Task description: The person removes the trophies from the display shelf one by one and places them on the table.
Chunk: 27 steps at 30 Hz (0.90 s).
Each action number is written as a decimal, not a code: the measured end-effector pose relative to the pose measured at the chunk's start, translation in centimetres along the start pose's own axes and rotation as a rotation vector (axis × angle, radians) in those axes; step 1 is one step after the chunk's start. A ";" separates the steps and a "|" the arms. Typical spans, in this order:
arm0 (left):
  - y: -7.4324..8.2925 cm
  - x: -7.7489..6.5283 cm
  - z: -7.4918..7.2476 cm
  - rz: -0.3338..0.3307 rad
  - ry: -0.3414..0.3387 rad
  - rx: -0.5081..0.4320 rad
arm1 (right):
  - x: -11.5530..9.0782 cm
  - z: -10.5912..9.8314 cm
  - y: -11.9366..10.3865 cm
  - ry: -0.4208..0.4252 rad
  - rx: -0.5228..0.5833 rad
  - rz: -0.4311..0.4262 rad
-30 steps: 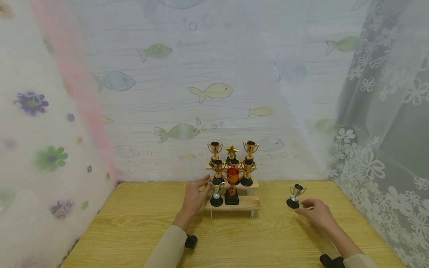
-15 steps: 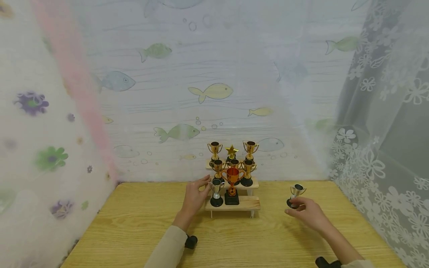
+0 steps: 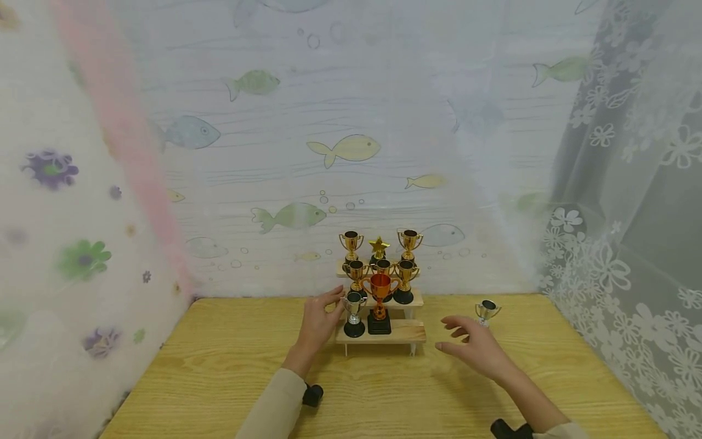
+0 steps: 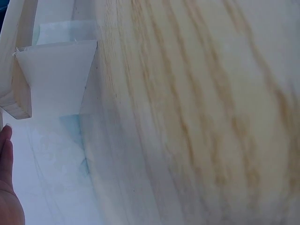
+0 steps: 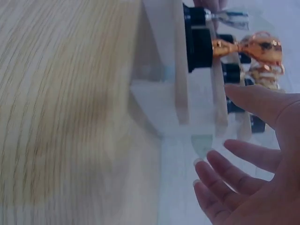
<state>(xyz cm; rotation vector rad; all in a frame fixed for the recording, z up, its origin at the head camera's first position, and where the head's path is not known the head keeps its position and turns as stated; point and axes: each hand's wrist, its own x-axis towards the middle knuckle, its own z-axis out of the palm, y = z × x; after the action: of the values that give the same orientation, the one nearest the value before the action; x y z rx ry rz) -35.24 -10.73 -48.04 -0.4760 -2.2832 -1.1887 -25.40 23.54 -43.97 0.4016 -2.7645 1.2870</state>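
Observation:
A three-step wooden stand (image 3: 407, 332) holds small trophy cups. My left hand (image 3: 320, 318) rests at the stand's left side, its fingertips right at the steps' ends. Close by that hand, a silver trophy (image 3: 354, 316) stands on the lowest step beside an orange-copper trophy (image 3: 380, 299) with a square black base. My right hand (image 3: 473, 349) hovers to the right of the stand, thumb and fingers spread, with nothing between them. Behind it on the table stands another silver trophy (image 3: 487, 310), its base hidden by the hand. In the right wrist view the spread fingers (image 5: 234, 180) show beside the stand.
Gold trophies, such as one gold trophy (image 3: 406, 279), fill the middle step; the top step bears two gold cups and a gold star trophy (image 3: 379, 247). A fish-patterned curtain (image 3: 285, 152) hangs behind the wooden table (image 3: 219, 366). Lace (image 3: 614, 280) hangs on the right.
My right hand has moved left from beside the lone silver trophy, past its front, toward the stand. That trophy stays where it was. My left hand has not moved.

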 end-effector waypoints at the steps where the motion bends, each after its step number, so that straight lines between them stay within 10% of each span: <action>1: 0.0 0.0 0.0 0.004 0.002 0.003 | 0.1 0.3 -0.3 -0.001 0.007 -0.004; 27: -0.1 0.0 0.0 0.010 -0.004 0.005 | 3.2 7.1 -3.6 0.059 0.114 -0.072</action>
<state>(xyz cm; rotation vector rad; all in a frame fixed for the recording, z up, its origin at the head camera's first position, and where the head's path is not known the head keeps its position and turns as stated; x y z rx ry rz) -35.31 -10.79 -48.08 -0.4879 -2.2841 -1.1775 -27.20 15.30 -45.36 0.4581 -2.6123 1.4191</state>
